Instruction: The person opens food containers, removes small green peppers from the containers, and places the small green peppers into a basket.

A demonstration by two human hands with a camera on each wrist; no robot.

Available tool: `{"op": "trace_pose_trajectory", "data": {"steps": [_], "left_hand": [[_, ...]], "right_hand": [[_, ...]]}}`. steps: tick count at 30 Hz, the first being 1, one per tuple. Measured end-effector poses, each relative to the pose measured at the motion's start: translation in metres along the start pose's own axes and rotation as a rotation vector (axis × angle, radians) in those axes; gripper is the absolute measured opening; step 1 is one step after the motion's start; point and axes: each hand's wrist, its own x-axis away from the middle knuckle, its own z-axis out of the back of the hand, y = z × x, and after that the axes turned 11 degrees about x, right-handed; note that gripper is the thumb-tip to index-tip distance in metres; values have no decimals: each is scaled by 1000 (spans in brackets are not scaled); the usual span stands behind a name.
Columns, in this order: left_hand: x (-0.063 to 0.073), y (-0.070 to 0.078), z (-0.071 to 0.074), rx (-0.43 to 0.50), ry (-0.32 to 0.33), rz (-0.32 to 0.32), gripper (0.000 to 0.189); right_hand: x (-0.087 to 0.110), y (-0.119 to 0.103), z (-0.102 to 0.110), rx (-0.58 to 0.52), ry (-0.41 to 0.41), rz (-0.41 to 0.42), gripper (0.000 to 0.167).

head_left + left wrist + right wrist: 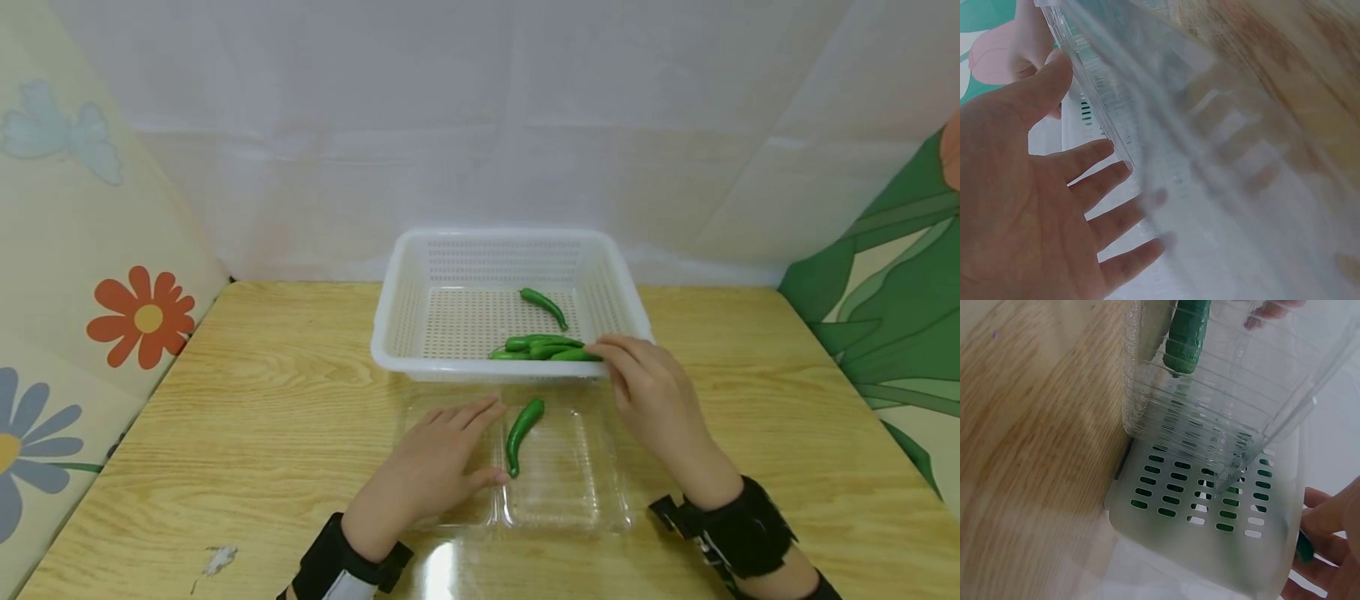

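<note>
A white plastic basket point(390, 333) holds several green chili peppers point(542, 342), most grouped along its near wall and one lying apart farther back. My right hand point(660, 396) reaches over the basket's right front corner and pinches a green chili pepper point(1304, 547), mostly hidden by the fingers. Nearer to me lies a clear plastic container point(558, 500) with one curved chili pepper point(522, 437) inside. My left hand point(438, 458) is over the container's left part, its fingers point(1132, 259) spread and fairly straight, holding nothing.
The basket and container stand close together on a wood-grain table point(300, 358). A white cloth point(480, 133) hangs behind the basket. Printed floral panels point(142, 317) flank the table on both sides. A torn patch point(219, 560) marks the tabletop at the near left.
</note>
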Motion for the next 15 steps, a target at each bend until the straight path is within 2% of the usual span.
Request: {"op": "trace_pose_trajectory", "data": {"steps": [10, 15], "left_hand": [[1, 0, 0, -2, 7, -7, 80], [1, 1, 0, 9, -1, -3, 79]], "right_hand": [[1, 0, 0, -20, 22, -2, 30], [-1, -1, 1, -42, 51, 26, 28]]}}
